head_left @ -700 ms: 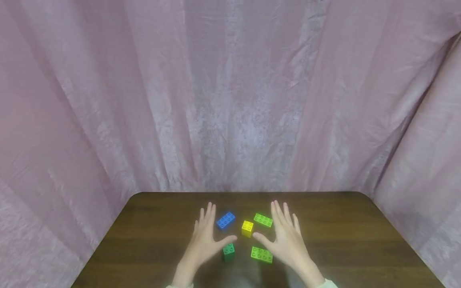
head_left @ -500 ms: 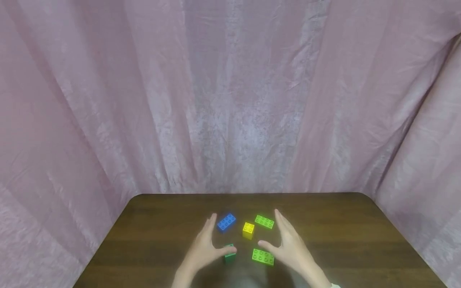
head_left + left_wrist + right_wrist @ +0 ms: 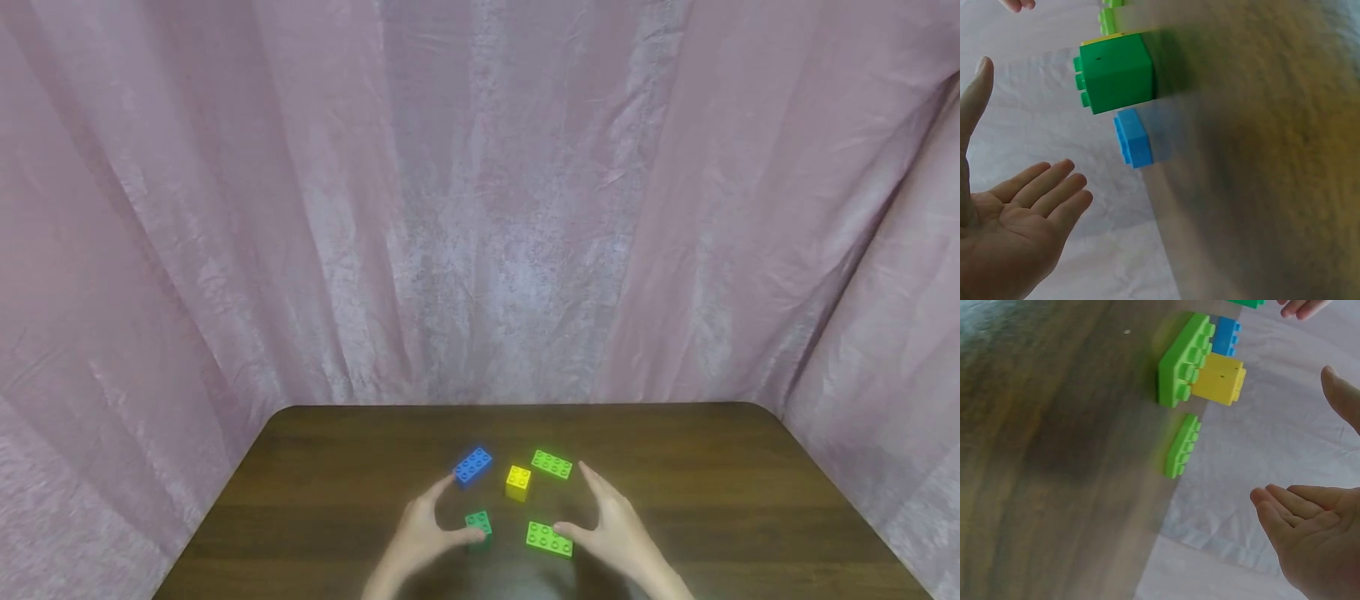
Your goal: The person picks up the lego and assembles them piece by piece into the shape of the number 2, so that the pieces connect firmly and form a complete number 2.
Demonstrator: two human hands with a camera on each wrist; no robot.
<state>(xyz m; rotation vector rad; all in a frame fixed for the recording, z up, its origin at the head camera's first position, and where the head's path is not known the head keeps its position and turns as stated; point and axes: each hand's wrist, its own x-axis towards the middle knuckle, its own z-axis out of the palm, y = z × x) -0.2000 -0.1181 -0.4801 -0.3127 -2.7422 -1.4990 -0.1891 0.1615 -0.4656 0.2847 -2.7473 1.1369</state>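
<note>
My left hand [image 3: 420, 527] hovers with thumb and fingers spread, its thumb in front of part of the dark green brick [image 3: 477, 522]. Just beyond its fingertips lies the blue brick [image 3: 472, 466]. My right hand [image 3: 617, 531] is likewise spread, its thumb over the right part of the near light green brick [image 3: 543, 538]. A far light green brick [image 3: 552, 464] lies close to its fingertips. Between the hands sits a yellow brick [image 3: 517, 483]. In the left wrist view the palm [image 3: 1016, 231] holds nothing; the right palm [image 3: 1322, 537] is bare too.
The bricks lie apart from each other on a dark wooden table [image 3: 337, 450] with rounded far corners. Pink curtains [image 3: 510, 208] hang behind the table and along both sides.
Both hands have drawn back toward the near edge and lowered, their fingers less outstretched. The bricks keep their places on the table; the head view has tilted slightly.
</note>
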